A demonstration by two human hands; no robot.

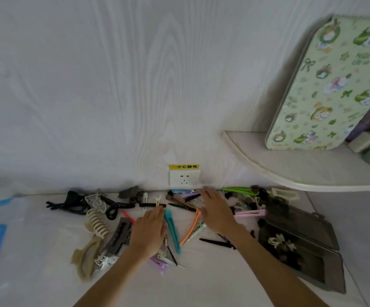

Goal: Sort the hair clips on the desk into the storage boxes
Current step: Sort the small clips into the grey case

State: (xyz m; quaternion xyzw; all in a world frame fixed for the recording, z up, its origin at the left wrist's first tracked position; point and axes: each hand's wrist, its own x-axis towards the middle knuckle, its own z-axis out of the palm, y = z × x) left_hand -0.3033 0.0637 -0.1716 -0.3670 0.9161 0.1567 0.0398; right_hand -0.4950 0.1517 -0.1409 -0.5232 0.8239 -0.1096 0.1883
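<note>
The head camera showed a scatter of plastic and metal hair clips spread across the white desk [201,284] against the wall. Among them a long teal plastic clip [172,231] lay between the two hands, an orange slim clip [190,229] just beside it, a cream comb-toothed claw clip [97,222] to the left and long pink clips [250,213] to the right.

The left hand [149,231] lay flat over the pile with fingers stretched forward and holding nothing, its fingertips near a black bar clip [151,205]. The right hand [216,212] reached toward the wall, fingers extended and spread over the clips; whether it pinched anything underneath could not be told.

These clips looked light and stiff, the smooth plastic ones likely slippery; the long ones would best be taken by the middle of the body, the claws by their arched backs, since thin teeth could snap.

At the right, dark grey shallow storage boxes [325,269] lay open; one held a pale flower-shaped clip [277,241] and some dark pieces. Further out stood a white wall socket [184,178] and, on a shelf [279,167], a green patterned tin [325,85].
</note>
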